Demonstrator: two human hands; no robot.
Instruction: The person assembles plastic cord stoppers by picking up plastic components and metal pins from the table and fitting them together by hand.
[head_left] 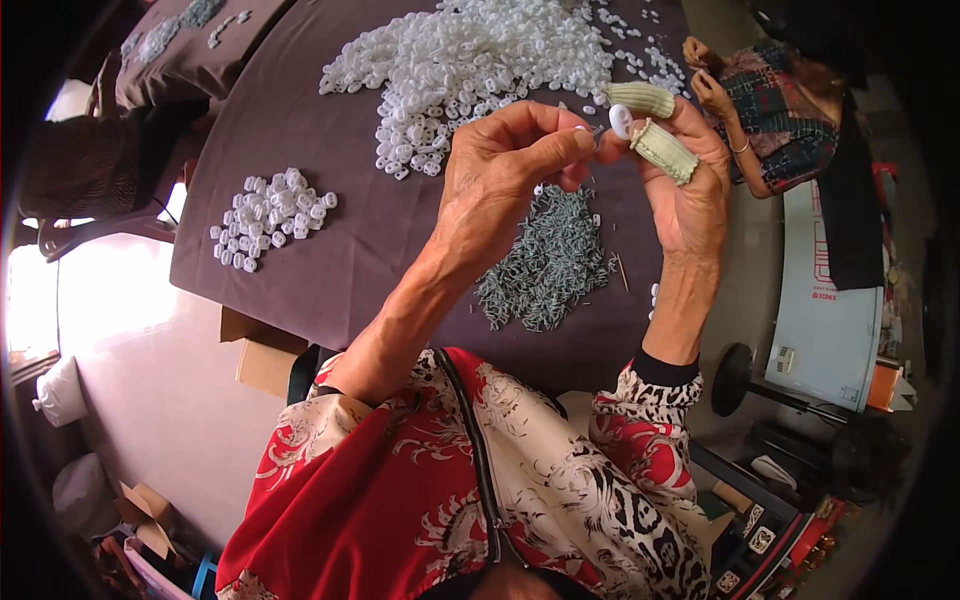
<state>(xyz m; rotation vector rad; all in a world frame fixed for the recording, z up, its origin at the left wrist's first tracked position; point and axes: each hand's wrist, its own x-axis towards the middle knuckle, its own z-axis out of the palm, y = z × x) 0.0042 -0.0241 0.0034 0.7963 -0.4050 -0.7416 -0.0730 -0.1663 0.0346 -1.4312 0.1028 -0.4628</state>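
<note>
Dark purple cloth covers the table (330,250) below both raised hands. Between them sits a small white plastic piece (621,121), oval and smooth, held above the table's middle. The right hand (690,190) pinches it between thumb and forefinger, both capped with ribbed pale green finger sleeves (665,150). The left hand (510,170) has its fingertips pressed together on a thin metal pin (597,130) that meets the piece's side.

Just beneath lies a grey heap of pins (550,260). Further up spreads a large pile of white pieces (470,65), and a smaller white pile (268,215) sits well apart at the left.

A brown cardboard box (262,355) shows under the table's near edge. At the right stands a pale blue board (825,320) with red markings, with another person (770,100) seated above it.
</note>
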